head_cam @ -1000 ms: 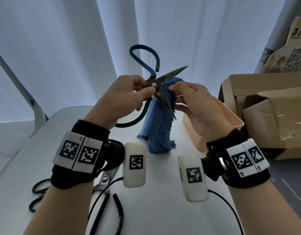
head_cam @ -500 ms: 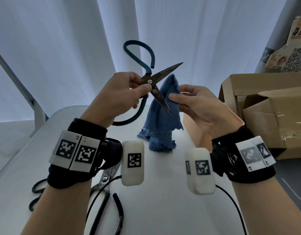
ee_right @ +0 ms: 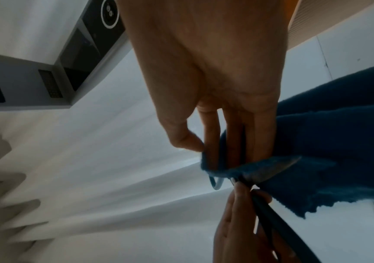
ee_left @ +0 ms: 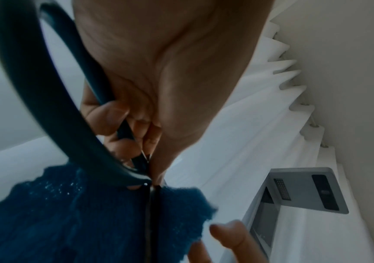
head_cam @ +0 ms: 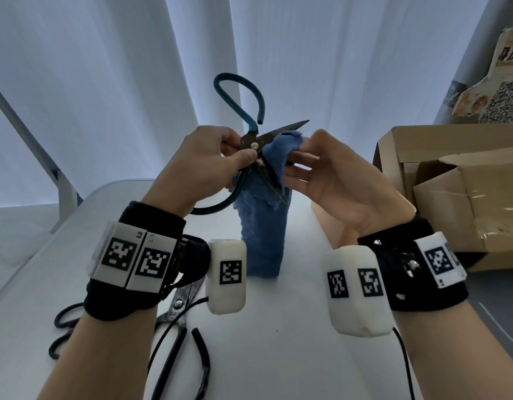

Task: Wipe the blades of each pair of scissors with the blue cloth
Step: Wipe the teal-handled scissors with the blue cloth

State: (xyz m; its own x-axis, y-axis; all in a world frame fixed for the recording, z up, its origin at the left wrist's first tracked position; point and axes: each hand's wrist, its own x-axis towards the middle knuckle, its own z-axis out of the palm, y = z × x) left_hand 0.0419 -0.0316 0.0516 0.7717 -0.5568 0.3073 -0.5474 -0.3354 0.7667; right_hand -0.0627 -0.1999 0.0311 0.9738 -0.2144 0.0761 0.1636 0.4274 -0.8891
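My left hand (head_cam: 217,160) pinches a pair of teal-handled scissors (head_cam: 251,127) at the pivot, held up over the table with the blades spread. One blade points up to the right, the other slants down. My right hand (head_cam: 310,166) holds the blue cloth (head_cam: 264,226) against the lower blade near the pivot, thumb on one side and fingers on the other. The cloth hangs down to the white table (head_cam: 278,342). In the left wrist view the teal handle (ee_left: 46,106) loops past my curled fingers above the cloth (ee_left: 69,213). The right wrist view shows the cloth (ee_right: 316,142) folded over a blade.
A second pair of scissors with black handles (head_cam: 177,307) lies on the table under my left wrist. A peach bin (head_cam: 324,223) stands right of the cloth, with open cardboard boxes (head_cam: 466,183) beyond it. White curtains hang behind the table.
My right hand has moved the cloth back up along the lower blade to the pivot, after sliding toward the tip. The scissors have tilted slightly in my left hand.
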